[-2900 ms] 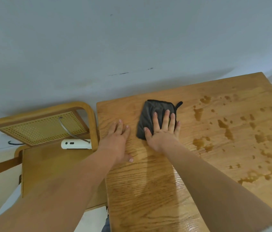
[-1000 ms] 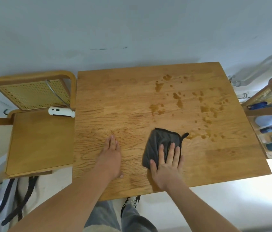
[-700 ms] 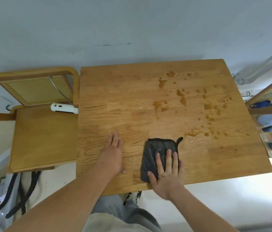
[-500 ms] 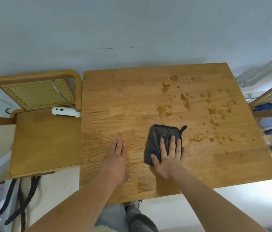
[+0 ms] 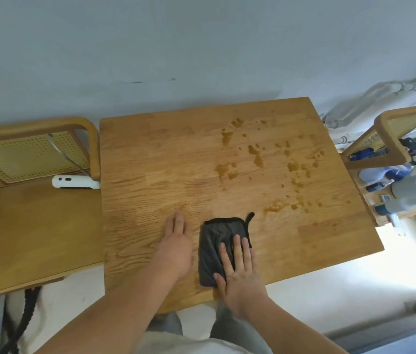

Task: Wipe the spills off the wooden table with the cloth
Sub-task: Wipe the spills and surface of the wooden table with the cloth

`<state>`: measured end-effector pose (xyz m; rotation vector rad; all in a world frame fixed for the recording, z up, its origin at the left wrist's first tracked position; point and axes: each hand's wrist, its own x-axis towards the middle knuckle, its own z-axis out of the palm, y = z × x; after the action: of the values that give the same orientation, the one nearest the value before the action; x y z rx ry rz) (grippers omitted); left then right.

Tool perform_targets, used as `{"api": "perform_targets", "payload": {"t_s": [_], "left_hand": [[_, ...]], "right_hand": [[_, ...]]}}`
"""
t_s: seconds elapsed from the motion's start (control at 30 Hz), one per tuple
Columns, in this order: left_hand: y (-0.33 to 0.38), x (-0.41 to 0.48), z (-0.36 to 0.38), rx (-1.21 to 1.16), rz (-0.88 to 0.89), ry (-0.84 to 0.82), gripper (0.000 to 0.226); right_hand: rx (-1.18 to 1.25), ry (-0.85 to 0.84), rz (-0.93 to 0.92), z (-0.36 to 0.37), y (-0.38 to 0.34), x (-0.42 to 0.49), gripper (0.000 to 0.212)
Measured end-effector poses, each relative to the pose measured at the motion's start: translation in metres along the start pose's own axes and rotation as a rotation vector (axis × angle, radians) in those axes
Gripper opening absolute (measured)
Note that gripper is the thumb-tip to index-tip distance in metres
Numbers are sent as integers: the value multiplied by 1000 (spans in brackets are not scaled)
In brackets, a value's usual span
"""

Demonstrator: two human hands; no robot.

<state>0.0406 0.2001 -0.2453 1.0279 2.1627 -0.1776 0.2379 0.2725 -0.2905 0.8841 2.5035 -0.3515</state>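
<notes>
Cloth point(image 5: 216, 235) sitting at near desk point(image 5: 137, 154) edge, right hand point(image 5: 242, 277) pressing it, fingers point(image 5: 237, 247) straight, apart; left hand point(image 5: 177, 249) lying flat. Spills point(image 5: 255, 154) dotting far right corner, wiping remaining.

You face a grey wall point(image 5: 201, 47) at twelve o'clock. A cane-backed chair point(image 5: 43, 226) stands at nine, a second chair point(image 5: 394, 143) at three.

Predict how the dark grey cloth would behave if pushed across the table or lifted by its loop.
Probably floppy: the dark grey cloth lies folded flat, so lifted by its loop it would likely droop. Pushed, it should slide, not roll, since the right hand presses it flat on the wooden table.
</notes>
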Motion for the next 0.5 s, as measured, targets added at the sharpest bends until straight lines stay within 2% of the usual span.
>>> {"api": "perform_targets", "payload": {"t_s": [0.07,0.17,0.33,0.5], "left_hand": [[16,0,5,-30,64,40,94],[46,2,13,-80,49,77,90],[90,1,19,-136,-39,176,86],[108,-7,24,-192,-65,225,73]], "right_hand": [[-46,-16,-102,-11,25,11,73],[-162,-96,-212,-42,64,41,74],[-85,-200,26,-81,119,89,72],[-45,-199,-19,-68,114,57,73]]}}
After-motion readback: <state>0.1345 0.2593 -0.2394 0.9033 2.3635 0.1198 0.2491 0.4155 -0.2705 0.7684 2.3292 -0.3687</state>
